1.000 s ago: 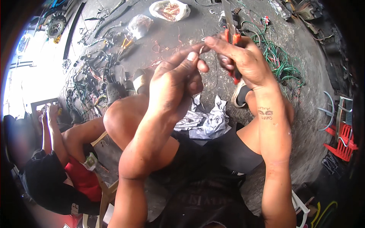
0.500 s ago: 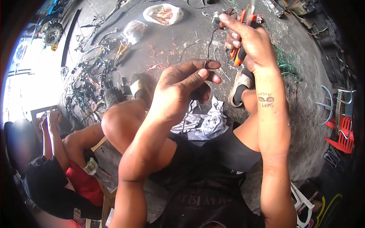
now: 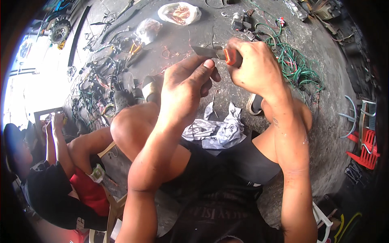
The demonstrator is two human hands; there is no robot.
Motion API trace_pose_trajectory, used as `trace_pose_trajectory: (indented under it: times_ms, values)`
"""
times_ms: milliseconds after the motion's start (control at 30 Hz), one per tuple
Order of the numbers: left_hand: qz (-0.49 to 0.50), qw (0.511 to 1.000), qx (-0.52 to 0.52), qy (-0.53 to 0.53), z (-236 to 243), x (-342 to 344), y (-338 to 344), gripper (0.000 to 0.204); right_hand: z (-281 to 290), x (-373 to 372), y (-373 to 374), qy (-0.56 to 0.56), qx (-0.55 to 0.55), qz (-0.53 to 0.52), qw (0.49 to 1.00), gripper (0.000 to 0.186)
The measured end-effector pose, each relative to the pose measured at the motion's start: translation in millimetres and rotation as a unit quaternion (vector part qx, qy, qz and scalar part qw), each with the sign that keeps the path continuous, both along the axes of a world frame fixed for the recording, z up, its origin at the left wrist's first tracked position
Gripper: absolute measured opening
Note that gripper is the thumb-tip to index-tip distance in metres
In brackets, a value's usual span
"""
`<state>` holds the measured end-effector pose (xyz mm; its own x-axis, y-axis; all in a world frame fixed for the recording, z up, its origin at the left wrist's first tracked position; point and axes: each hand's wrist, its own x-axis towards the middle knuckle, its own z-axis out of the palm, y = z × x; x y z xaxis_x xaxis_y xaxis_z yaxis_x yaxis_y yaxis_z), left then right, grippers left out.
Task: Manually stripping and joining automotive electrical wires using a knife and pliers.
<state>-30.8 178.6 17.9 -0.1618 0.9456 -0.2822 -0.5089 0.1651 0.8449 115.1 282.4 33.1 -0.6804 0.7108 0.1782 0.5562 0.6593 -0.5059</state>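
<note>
My right hand (image 3: 255, 65) is closed around the orange and black handle of a utility knife (image 3: 208, 52). Its broad grey blade points left and lies just above the fingertips of my left hand (image 3: 184, 83). With thumb and forefinger pressed together, my left hand pinches a thin dark wire (image 3: 212, 35). Most of the wire is hidden by the fingers and blade; a short stretch shows beyond the blade. Below the hands, a crumpled grey-white cloth (image 3: 221, 131) lies between my legs.
Tangled green wires (image 3: 302, 73) lie at the right, a dark metal part (image 3: 242, 21) beyond. A white bag with copper strands (image 3: 198, 15) and a clear plastic bag (image 3: 148, 31) stand far off. Mixed wire scrap (image 3: 91, 95) spreads left, near a seated person (image 3: 52, 194). A red plastic piece (image 3: 368, 150) lies right.
My right hand has come nearer and turned, so the knife blade now points left instead of up. It now meets my left fingertips. The wire span between the hands no longer shows.
</note>
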Motion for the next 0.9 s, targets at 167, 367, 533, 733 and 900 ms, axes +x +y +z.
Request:
trace_pose_trajectory:
  times_ms: [167, 367, 533, 733, 900]
  values:
    - [0.028, 0.996, 0.002, 0.087, -2, 4, 0, 0.019, 0, 1, 1, -0.010, 0.015, -0.020, 1.000, 0.013]
    - [0.033, 0.967, 0.026, 0.250, -2, 1, 0, 0.017, 3, 1, 2, -0.027, -0.011, 0.002, 1.000, 0.013]
    - [0.023, 0.957, 0.030, 0.286, 0, 1, 1, 0.017, -2, 2, 2, -0.020, 0.004, 0.002, 1.000, 0.014]
    - [0.031, 0.959, 0.060, 0.274, -5, 2, 0, 0.021, -7, 1, 2, -0.032, 0.037, -0.033, 0.998, 0.014]
    - [0.063, 0.992, -0.012, 0.105, 7, 1, -3, 0.027, -6, 7, 23, -0.080, 0.041, -0.157, 0.983, 0.022]
